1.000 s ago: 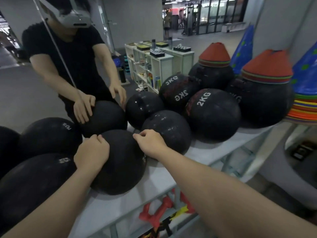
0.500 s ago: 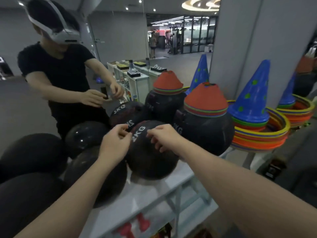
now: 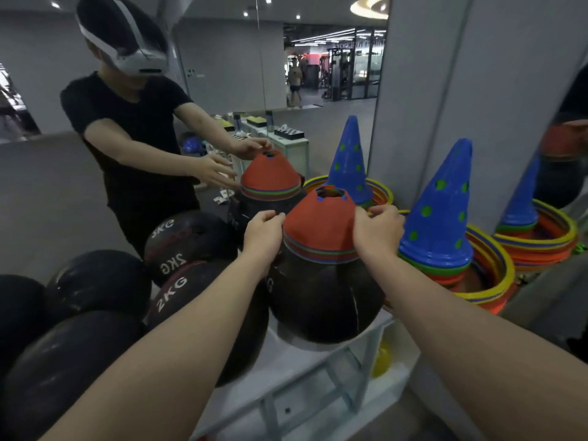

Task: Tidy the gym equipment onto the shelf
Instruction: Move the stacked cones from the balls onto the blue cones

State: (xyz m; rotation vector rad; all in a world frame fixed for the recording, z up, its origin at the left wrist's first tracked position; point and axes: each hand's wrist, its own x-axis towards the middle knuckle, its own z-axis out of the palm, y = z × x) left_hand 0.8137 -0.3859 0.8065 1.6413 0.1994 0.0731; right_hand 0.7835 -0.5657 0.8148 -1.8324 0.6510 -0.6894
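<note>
A stack of red disc cones (image 3: 318, 227) with coloured rims sits like a cap on a big black medicine ball (image 3: 321, 300) on the white shelf (image 3: 305, 367). My left hand (image 3: 262, 233) curls against the stack's left side. My right hand (image 3: 377, 232) pinches its right side. More black medicine balls lie to the left, one marked 2KG (image 3: 173, 291) partly under my left forearm. A blue dotted cone (image 3: 440, 211) stands right of my right hand on stacked cones inside coloured rings (image 3: 496, 272).
A mirror (image 3: 222, 74) behind the shelf shows a person in a black shirt and headset reaching for the reflected cone stack (image 3: 270, 176). A grey pillar (image 3: 429, 90) rises at the right. Large black balls (image 3: 95, 281) crowd the shelf's left end. Something yellow (image 3: 381, 361) lies on a lower shelf.
My view and both hands have swung right, from the black balls at the left, past the 2KG ball, onto the sides of the red disc cone stack.
</note>
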